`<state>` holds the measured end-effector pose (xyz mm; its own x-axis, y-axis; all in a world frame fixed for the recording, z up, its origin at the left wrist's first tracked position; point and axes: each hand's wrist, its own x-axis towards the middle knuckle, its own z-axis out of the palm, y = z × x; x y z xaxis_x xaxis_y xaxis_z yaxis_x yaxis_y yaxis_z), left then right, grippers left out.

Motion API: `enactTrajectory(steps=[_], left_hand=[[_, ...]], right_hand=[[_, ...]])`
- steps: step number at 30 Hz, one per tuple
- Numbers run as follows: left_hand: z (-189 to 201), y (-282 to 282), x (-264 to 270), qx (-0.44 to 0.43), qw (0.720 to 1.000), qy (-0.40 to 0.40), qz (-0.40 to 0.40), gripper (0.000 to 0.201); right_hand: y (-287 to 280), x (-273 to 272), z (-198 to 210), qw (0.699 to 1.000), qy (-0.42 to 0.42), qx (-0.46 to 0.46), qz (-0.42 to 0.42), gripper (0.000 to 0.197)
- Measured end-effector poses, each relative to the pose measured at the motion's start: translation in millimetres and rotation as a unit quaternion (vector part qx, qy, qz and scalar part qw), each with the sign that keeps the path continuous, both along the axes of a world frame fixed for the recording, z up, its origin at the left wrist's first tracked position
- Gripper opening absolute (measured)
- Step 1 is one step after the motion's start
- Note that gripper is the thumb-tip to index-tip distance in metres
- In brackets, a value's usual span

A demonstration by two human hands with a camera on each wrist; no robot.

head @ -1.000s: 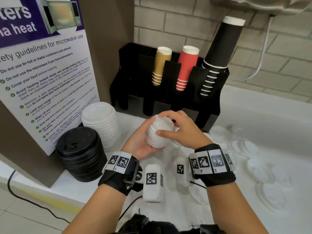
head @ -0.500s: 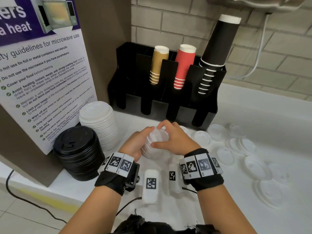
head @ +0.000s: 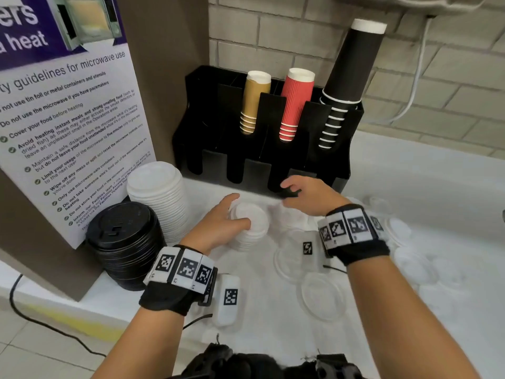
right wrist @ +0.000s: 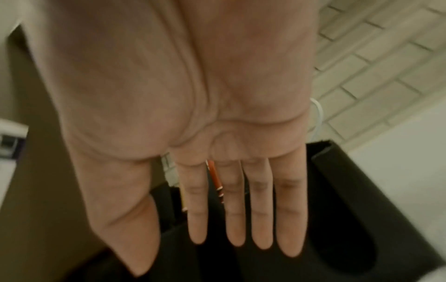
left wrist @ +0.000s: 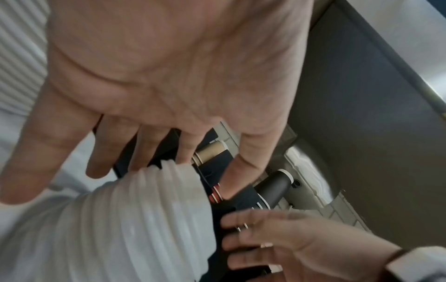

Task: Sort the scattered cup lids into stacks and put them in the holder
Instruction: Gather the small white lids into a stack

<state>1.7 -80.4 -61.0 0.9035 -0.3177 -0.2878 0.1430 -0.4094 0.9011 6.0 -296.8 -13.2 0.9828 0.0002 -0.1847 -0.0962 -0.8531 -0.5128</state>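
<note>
Clearly the stacking step is in hand — the left hand [head: 224, 222] steadies a small white stack [head: 250, 228] that stands on the counter [head: 410, 192], just in front of the black holder [head: 262, 149]. Thumb and fingers curve loosely round its sides; the left wrist view shows the palm spread, with fingertips at the stack's ribbed edge, so I judge it a light hold, not a firm one. The right hand [head: 306, 194] hangs flat and empty, fingers straight, above the loose clear lids [head: 321, 296] by the holder's base. More lids lie scattered to the right.

Next, I would say, the right hand must drop onto one matching lid, pinch its rim and set it squarely on the stack — clear lids are hard to tell apart by size, so matching needs care.
</note>
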Motion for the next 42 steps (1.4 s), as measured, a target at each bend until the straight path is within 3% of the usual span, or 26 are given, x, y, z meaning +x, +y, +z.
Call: enactTrajectory(steps=[4, 9, 14, 22, 25, 27, 29, 34, 38, 42], left_hand=[[2.1, 0.1, -5.5, 0.038, 0.996, -0.067, -0.040, 0.093], [2.0, -1.9, -6.9, 0.101, 0.988, -0.108, -0.043, 0.095], [-1.2, -3.4, -7.8, 0.111, 0.986, -0.120, -0.022, 0.090], [-9.1, -6.3, -6.7, 0.081, 0.988, -0.128, -0.002, 0.072], [-11.1, -7.9, -5.8, 0.068, 0.989, -0.133, -0.002, 0.070], [-12.8, -7.2, -4.1, 0.059, 0.989, -0.134, -0.002, 0.068], [-16.1, -4.9, -2.5, 0.045, 0.990, -0.131, 0.003, 0.068], [-24.4, -1.0, -2.7, -0.001, 0.992, -0.124, 0.025, 0.078], [-28.3, -1.2, -0.9, -0.013, 0.992, -0.118, 0.034, 0.102], [-29.5, -1.4, 0.4, -0.015, 0.993, -0.114, 0.033, 0.108]], right_hand=[[-8.7, 15.7, -8.2, 0.982, 0.099, -0.155, 0.033, 0.068], [-4.4, 26.0, -23.3, 0.965, 0.130, -0.212, 0.082, 0.080], [-1.8, 33.2, -28.7, 0.955, 0.123, -0.243, 0.114, 0.071], [-9.3, 25.2, -6.1, 0.977, 0.063, -0.187, 0.075, 0.048], [-8.0, 13.3, 12.3, 0.997, 0.043, -0.047, 0.036, 0.046], [0.9, -0.6, 18.8, 0.994, 0.046, 0.093, 0.020, 0.040], [13.2, -13.3, 15.1, 0.989, 0.017, 0.147, 0.023, 0.034], [42.6, -31.8, -14.0, 0.990, -0.091, 0.103, 0.027, 0.041], [58.3, -34.1, -26.0, 0.988, -0.113, 0.100, 0.043, 0.041], [64.1, -33.6, -31.1, 0.988, -0.120, 0.082, 0.044, 0.040]])
